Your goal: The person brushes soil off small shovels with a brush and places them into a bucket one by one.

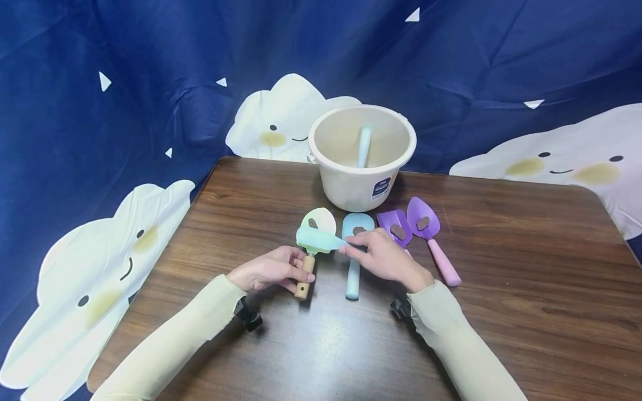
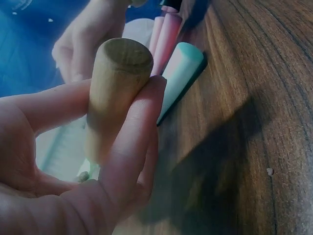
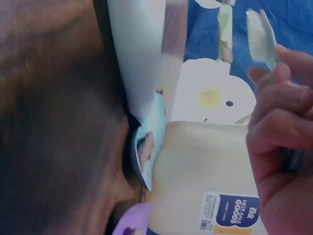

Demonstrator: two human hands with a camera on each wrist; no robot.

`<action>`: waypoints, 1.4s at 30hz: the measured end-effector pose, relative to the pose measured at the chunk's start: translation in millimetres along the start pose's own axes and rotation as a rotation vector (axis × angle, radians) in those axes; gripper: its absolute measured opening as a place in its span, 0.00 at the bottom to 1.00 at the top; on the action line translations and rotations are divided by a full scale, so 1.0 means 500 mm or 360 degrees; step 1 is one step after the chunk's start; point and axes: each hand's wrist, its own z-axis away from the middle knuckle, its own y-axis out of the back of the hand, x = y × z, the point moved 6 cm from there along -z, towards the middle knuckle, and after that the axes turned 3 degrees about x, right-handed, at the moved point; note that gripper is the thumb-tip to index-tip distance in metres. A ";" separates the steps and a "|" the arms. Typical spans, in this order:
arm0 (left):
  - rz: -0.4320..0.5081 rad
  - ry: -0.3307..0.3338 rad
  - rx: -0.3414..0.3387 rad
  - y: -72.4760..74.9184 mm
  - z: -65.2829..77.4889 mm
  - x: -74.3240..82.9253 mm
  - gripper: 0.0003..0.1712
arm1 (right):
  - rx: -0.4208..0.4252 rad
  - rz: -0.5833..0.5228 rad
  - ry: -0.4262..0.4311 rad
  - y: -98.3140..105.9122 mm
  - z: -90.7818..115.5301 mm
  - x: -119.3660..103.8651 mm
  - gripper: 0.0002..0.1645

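Observation:
My left hand [image 1: 273, 268] grips the wooden handle [image 1: 305, 278] of a pale green shovel [image 1: 325, 218], which has a brown lump [image 1: 312, 223] on its head. Between thumb and fingers, my right hand [image 1: 385, 255] pinches the tapered end of a light-blue, flat, scraper-like piece [image 1: 319, 239]. That piece lies crosswise over the lower part of the green head in the head view. Below my right fingers is a light-blue shovel [image 1: 353, 281], partly hidden, with a brown lump on its head. The wooden handle [image 2: 115, 98] points at the camera in the left wrist view.
A cream bucket [image 1: 346, 186] stands at the back with a light-blue handle [image 1: 364, 146] inside. To the right lie a purple square-headed shovel [image 1: 386, 219] and a purple rounded shovel [image 1: 420, 209] with a pink handle, each bearing a brown lump. Blue cloud-patterned cloth [image 1: 501, 67] hangs behind the table.

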 end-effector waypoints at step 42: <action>-0.0108 -0.0033 -0.0031 -0.014 0.021 -0.005 0.17 | 0.0221 0.0369 -0.0177 0.003 -0.030 0.041 0.16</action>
